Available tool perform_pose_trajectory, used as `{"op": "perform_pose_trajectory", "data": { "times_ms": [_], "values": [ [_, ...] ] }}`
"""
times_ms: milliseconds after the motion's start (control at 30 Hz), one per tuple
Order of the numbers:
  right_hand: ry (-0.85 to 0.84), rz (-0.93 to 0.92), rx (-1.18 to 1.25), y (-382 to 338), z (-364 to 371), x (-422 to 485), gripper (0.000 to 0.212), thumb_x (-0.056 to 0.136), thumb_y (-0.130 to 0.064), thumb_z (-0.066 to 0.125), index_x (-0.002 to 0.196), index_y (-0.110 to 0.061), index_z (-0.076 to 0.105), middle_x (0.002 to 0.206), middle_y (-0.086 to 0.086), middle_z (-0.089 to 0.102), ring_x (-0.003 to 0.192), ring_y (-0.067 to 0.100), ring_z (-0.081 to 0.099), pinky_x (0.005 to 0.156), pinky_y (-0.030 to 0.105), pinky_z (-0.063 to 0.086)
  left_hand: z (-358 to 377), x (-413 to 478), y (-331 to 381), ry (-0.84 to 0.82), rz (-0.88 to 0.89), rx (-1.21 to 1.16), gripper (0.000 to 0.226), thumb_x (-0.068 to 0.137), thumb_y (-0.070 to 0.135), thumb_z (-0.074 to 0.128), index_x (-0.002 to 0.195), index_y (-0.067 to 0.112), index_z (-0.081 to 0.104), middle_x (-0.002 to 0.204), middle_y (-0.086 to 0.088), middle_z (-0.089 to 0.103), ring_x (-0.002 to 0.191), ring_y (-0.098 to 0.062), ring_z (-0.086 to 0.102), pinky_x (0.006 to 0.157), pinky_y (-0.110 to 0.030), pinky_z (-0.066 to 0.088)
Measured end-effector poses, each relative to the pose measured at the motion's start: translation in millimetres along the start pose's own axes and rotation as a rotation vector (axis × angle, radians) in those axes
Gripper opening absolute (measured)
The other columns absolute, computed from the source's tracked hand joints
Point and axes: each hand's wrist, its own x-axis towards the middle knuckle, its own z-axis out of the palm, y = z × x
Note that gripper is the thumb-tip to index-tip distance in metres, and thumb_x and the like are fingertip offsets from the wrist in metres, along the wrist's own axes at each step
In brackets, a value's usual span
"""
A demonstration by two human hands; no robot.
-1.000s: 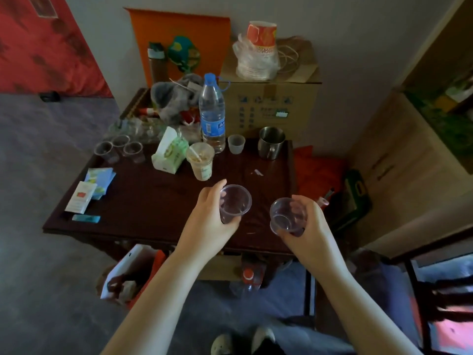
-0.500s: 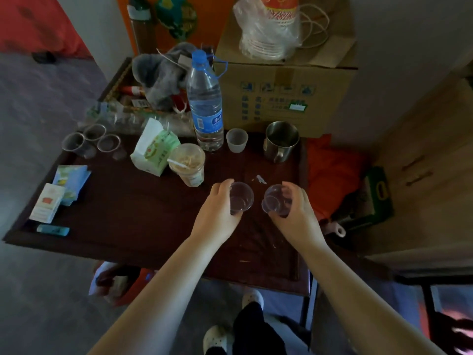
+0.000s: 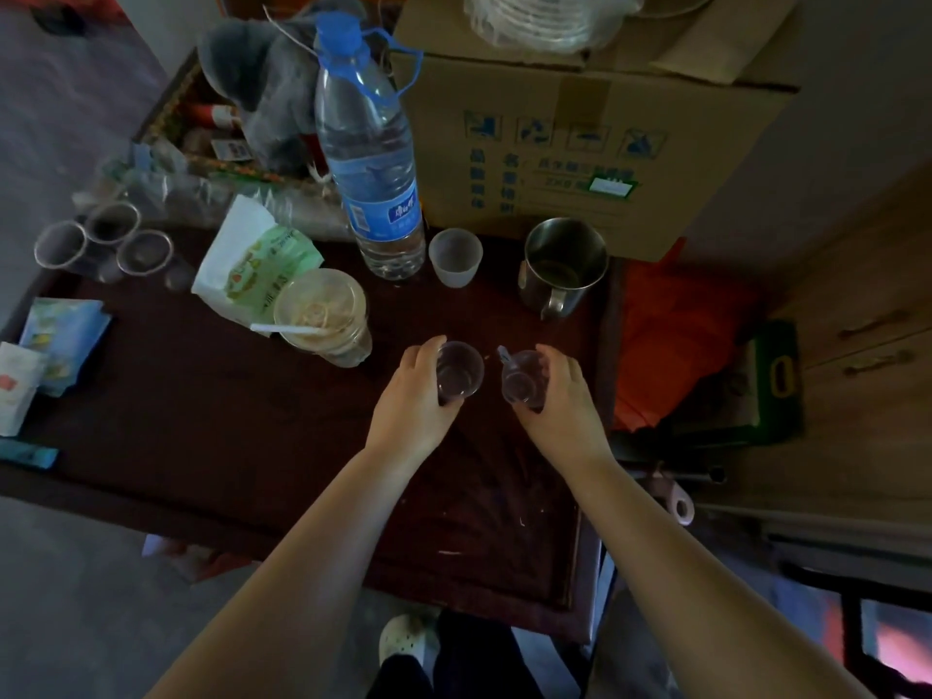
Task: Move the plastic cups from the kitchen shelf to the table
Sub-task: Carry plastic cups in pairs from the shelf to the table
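Each of my hands holds a small clear plastic cup low over the dark wooden table [image 3: 212, 426]. My left hand [image 3: 413, 401] wraps around one clear cup [image 3: 460, 369] from the left. My right hand [image 3: 557, 396] grips the other clear cup [image 3: 522, 379] from the right. The two cups sit side by side, a small gap between them, near the table's right half. Whether their bases touch the tabletop I cannot tell. Three more clear cups [image 3: 108, 239] stand grouped at the table's far left corner.
A water bottle [image 3: 370, 158], a frosted cup [image 3: 455, 257], a steel mug [image 3: 562, 267], a lidded drink cup [image 3: 325, 315] and a tissue pack [image 3: 257, 262] crowd the back. A cardboard box [image 3: 580, 138] stands behind. Packets [image 3: 60, 340] lie left.
Both hands have carried their cups forward and down over the table, and the cups have come closer together. The view has moved nearer to the table.
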Motion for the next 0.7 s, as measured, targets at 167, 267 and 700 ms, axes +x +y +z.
{"op": "perform_pose_trajectory", "data": {
  "times_ms": [167, 267, 700],
  "values": [
    [-0.006, -0.019, -0.012, 1.9, 5.0, 4.8, 0.072, 0.075, -0.016, 0.072, 0.136, -0.021, 0.034, 0.133, 0.006, 0.045, 0.120, 0.020, 0.047, 0.089, 0.027, 0.041, 8.7, 2.6, -6.6, -0.021, 0.007, 0.030, 0.072, 0.075, 0.021, 0.071, 0.135, 0.019, 0.033, 0.131, -0.005, 0.046, 0.110, -0.018, 0.053, 0.078, -0.024, 0.045],
    [-0.004, -0.019, -0.002, 1.7, 5.7, 4.9, 0.072, 0.075, -0.015, 0.072, 0.136, -0.020, 0.034, 0.133, 0.006, 0.045, 0.120, 0.020, 0.047, 0.089, 0.026, 0.040, 11.1, 3.0, -9.4, -0.035, 0.009, 0.047, 0.072, 0.075, 0.022, 0.070, 0.135, 0.020, 0.032, 0.131, -0.005, 0.046, 0.110, -0.019, 0.053, 0.076, -0.026, 0.046],
    [0.063, 0.036, -0.078, -22.7, -21.3, -26.9, 0.088, 0.073, -0.031, 0.074, 0.143, -0.025, 0.021, 0.144, 0.001, 0.033, 0.131, 0.019, 0.034, 0.093, 0.024, 0.031, -21.2, -11.9, 2.2, -0.154, 0.053, 0.047, 0.091, 0.075, 0.032, 0.070, 0.144, 0.022, 0.011, 0.147, -0.008, 0.025, 0.131, -0.024, 0.033, 0.090, -0.027, 0.036]
  ]
}}
